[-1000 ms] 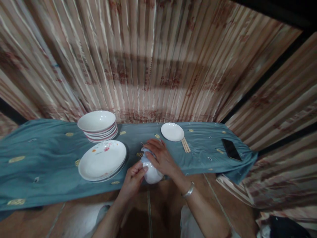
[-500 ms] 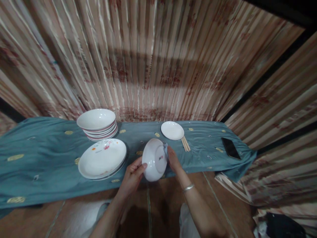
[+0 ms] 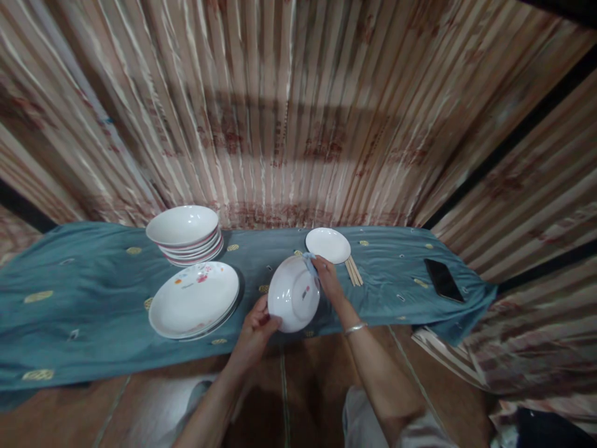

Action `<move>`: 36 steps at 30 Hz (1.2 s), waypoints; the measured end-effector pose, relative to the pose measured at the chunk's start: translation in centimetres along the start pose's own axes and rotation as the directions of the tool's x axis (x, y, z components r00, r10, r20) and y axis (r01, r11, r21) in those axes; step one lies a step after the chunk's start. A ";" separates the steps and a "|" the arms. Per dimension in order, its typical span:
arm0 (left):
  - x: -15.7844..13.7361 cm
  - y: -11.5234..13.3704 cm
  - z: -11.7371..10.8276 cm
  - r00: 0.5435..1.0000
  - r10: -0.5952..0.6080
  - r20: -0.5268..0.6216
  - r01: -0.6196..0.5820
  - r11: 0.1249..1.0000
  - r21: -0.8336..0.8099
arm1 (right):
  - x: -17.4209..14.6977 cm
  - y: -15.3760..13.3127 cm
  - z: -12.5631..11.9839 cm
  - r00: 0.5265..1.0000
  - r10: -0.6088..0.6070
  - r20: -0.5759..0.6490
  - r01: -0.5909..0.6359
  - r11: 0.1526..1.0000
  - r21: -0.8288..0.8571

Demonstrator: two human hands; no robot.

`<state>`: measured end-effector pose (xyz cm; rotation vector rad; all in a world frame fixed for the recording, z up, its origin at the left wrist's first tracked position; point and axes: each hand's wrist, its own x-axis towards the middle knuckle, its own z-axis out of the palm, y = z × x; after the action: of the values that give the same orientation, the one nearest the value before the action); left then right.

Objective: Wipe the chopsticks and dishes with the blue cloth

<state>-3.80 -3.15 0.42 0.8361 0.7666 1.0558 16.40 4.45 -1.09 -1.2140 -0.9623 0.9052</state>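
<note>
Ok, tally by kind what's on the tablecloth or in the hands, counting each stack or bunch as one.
Stacks: 2 (bowl-topped stack, oval plate stack)
Held bowl: 1
Light-blue cloth: 1
Small plate: 1
Chopstick bunch: 1
Phone: 1
Total: 7

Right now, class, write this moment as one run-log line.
left hand: grips bowl edge | right hand: holds light-blue cloth at bowl edge | bowl: tilted, underside facing camera | also in view: flowered plate, chopsticks, phone

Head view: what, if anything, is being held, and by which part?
A white bowl, underside facing the camera: the left hand grips its lower-left rim; the right hand holds a light-blue cloth at its upper-right rim.
</note>
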 end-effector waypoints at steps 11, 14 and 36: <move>0.6 1.0 0.8 0.992 -0.100 -0.081 0.073 0.956 -0.284 | 1.3 -0.2 1.6 0.988 -0.075 0.138 0.101 0.977 -0.186; 0.6 0.9 0.9 0.992 -0.103 -0.066 0.080 0.953 -0.293 | 0.5 -1.3 1.6 0.966 -0.160 0.201 0.209 0.945 -0.253; 0.5 1.2 1.0 0.997 -0.055 -0.052 0.040 0.967 -0.253 | -1.6 -1.7 3.5 0.877 -0.338 0.340 0.467 0.762 -0.448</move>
<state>-3.28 -2.61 1.91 0.5694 0.6815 1.1123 12.63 3.94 0.78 -1.2767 -1.6777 0.4480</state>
